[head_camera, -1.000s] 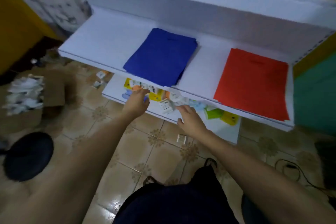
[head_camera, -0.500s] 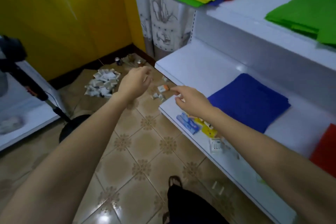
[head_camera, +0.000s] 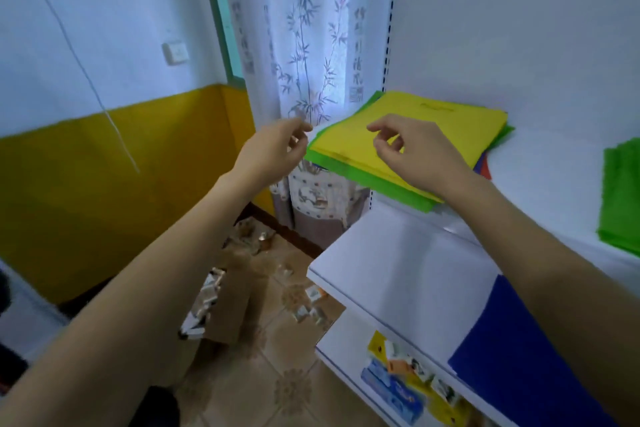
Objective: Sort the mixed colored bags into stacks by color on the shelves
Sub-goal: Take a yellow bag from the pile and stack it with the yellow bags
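Here, hands (head_camera: 273,152) (head_camera: 419,158) half-curled at mixed stack (head_camera: 460,125).

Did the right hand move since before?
Yes. The right hand rose from the bottom shelf edge to above the yellow bag on the upper shelf.

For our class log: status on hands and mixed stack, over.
Left hand, right hand open, empty. Mixed stack unsorted, yellow bag topmost. Nothing in the way.
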Demonstrator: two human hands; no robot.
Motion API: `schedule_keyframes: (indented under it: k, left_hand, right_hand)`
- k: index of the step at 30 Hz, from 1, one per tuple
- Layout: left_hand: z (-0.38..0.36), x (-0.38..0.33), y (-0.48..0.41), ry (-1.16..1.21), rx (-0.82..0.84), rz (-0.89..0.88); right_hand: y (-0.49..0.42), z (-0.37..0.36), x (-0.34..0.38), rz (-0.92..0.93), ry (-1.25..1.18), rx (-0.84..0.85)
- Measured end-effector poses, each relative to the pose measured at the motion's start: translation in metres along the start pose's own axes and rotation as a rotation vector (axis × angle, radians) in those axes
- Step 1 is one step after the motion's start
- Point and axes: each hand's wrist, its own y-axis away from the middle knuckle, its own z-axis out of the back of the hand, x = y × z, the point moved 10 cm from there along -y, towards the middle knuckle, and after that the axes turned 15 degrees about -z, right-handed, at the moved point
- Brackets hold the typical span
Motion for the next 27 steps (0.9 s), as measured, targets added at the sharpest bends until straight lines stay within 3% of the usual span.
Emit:
schedule_keyframes:
  k: [6, 11, 15, 18, 23, 27]
  left_hand:
    - [-0.060, 0.025, -0.076, 0.162, 0.117, -0.148]
    - [-0.109, 0.029, -0.128, 0.208, 0.260, -0.222]
    - [-0.146, 0.032, -0.144, 0.140, 0.428, -0.304]
    - [-0.155, 0.024, -0.146, 0.171, 0.421, -0.418]
    - [-0.151, 0.021, -0.151, 0.321, 0.385, -0.498]
    - [-0.153, 0.033, -0.156, 0.226, 0.382, -0.484]
  right_hand:
    - [-0.029, 0.007, -0.063, -0.269, 0.053, -0.093]
    - [-0.022, 0.031, -0.115, -0.565, 0.065, -0.278]
    - [-0.008, 0.026, -0.141, -0.844, 0.115, -0.295]
    - [0.000, 0.022, -0.151, -1.013, 0.158, -0.277]
    - [0.018, 0.021, -0.157, -1.097, -0.122, -0.350]
    - [0.026, 0.021, -0.156, -1.126, -0.238, -0.414]
